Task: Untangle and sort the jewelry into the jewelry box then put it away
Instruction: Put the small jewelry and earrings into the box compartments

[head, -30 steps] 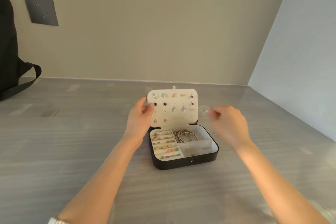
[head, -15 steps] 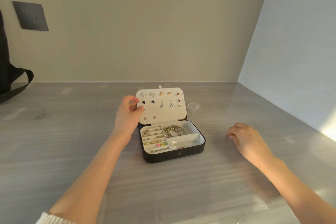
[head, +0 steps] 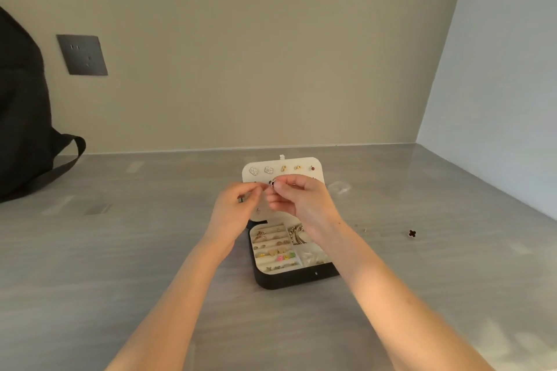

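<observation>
Head view has both hands lifted in front of the open jewelry box (head: pixel 289 278), which sits on the grey table (head: pixel 120 250) with its pale lid panel (head: pixel 301 161) standing up behind the compartments. My right hand (head: pixel 301 205) pinches a small dark earring (head: pixel 272 184) between thumb and forefinger, just in front of the panel's second row. My left hand (head: pixel 233 214) has its fingertips drawn together right beside the earring; whether they grip a backing, the post or nothing, I cannot tell. The risk I see is the piece slipping: it is tiny, held by fingertips alone, and a drop could send it into the ring slots (head: pixel 271 247) or off across the table. Pushing the post at the panel could also tip the lid back or knock a neighbouring stud loose. A matching clover earring (head: pixel 412 233) lies well apart to the right, easy to forget or sweep away with a forearm. No brand, label or writing is readable anywhere, box and wall plate (head: pixel 82 54) included.
</observation>
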The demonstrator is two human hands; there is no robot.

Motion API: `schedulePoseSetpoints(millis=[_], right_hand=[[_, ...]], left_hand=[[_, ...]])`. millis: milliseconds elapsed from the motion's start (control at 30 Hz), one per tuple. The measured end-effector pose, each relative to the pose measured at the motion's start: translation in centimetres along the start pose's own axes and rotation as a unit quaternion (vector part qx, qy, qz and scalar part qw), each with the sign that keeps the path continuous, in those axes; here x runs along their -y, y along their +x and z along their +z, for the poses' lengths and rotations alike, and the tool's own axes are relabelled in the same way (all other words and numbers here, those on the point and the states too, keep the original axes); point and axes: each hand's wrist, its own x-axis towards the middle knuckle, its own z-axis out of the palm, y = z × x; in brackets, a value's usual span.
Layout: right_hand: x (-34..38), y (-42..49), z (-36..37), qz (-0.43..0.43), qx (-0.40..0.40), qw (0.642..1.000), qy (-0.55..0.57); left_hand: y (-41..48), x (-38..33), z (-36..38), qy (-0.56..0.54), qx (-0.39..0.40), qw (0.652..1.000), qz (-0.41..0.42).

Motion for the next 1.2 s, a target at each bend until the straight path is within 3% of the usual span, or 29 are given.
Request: schedulePoseSetpoints(millis=[233, 500, 767, 933, 1033, 1100, 1200], right_hand=[[-1.2, 0.0, 0.1, 0.015, -0.022, 0.998, -0.055], [-1.4, -0.2, 0.2, 0.022, 0.006, 0.999, -0.031], [-0.9, -0.5, 0.1, 0.086, 0.067, 0.992, 0.068], [-0.5, -0.4, -0.2, 0.154, 0.098, 0.971, 0.151], [-0.3, -0.4, -0.6, 0.14, 0.075, 0.97, 0.185], [-0.4, -0.3, -0.7, 0.107, 0.04, 0.984, 0.139], [-1.0, -0.6, -0.4, 0.039, 0.004, 0.999, -0.031]], left_hand=[[0.6, 0.6, -0.1, -0.011, 0.03, 0.999, -0.021], [1.1, 1.2, -0.9, 0.01, 0.058, 0.997, -0.052], [0.8, 0.5, -1.4, -0.077, 0.135, 0.984, -0.084], [1.1, 1.1, -1.7, -0.098, 0.135, 0.982, -0.086], [1.3, 1.4, -1.9, -0.11, 0.113, 0.984, -0.087], [1.4, 1.5, -1.9, -0.152, 0.095, 0.978, -0.106], [1.7, 1.6, -2.0, -0.223, 0.06, 0.962, -0.146]])
